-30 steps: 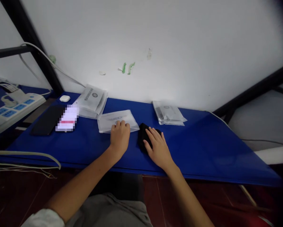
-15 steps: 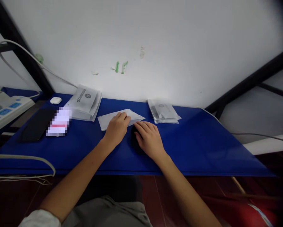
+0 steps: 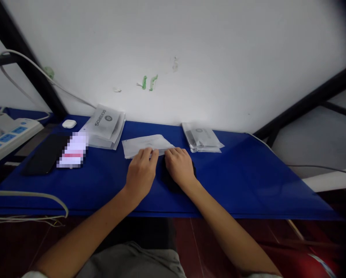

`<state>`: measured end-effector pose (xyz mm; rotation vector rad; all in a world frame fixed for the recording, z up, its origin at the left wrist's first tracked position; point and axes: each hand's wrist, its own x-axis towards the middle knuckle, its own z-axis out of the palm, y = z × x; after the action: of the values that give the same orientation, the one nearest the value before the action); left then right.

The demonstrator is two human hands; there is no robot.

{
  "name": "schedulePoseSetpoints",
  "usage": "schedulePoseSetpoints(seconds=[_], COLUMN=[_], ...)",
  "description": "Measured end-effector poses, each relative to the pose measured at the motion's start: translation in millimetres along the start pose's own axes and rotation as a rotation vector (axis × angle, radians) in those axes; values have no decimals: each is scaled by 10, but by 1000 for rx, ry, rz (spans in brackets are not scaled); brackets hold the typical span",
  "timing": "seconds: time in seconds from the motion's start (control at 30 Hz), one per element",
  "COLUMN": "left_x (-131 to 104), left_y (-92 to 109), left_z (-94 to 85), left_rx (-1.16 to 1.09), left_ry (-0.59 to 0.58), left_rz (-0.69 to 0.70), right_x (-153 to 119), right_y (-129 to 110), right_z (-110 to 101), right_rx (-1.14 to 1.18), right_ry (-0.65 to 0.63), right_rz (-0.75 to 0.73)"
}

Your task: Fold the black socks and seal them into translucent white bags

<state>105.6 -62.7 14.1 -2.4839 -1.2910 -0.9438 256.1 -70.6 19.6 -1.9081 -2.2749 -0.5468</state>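
Observation:
A white frosted plastic bag [image 3: 142, 143] lies flat on the blue tabletop in front of me. My left hand [image 3: 141, 172] is closed with its fingertips on the bag's near edge. At the right end of that same edge, my right hand [image 3: 179, 165] is closed, its fingers curled round the corner of the bag. Beneath my right palm rests a dark, soft-looking black item [image 3: 169, 182], mostly covered, whose kind I cannot make out.
Printed frosted bags are stacked at the back left [image 3: 105, 123] and back right [image 3: 204, 138]. On the left lie a black phone [image 3: 45, 154], a lit, blurred screen [image 3: 74, 150] and a white earbud case [image 3: 69, 124]. A power strip [image 3: 13, 135] and cables sit at the far left.
My left hand has come back toward me, from the top of the bag to its near edge. My right hand's fingers have curled in at the bag's right end, and the bag's opening lies flatter.

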Motion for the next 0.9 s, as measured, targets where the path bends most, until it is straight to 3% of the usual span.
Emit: schedulePoseSetpoints(seconds=[0.23, 0.37, 0.57, 0.9], left_x=[-181, -133, 20, 184], left_y=[-87, -116, -82, -126], left_z=[153, 209, 187, 206], left_rx=[102, 104, 174, 199], left_ry=[-155, -247, -473, -544], left_rz=[-19, -63, -103, -148], right_x=[30, 65, 118, 127], right_y=[-30, -76, -204, -382], right_z=[42, 55, 37, 108], right_rx=[12, 19, -37, -61], right_ry=[-110, -171, -236, -210], right_rz=[-2, -31, 55, 83])
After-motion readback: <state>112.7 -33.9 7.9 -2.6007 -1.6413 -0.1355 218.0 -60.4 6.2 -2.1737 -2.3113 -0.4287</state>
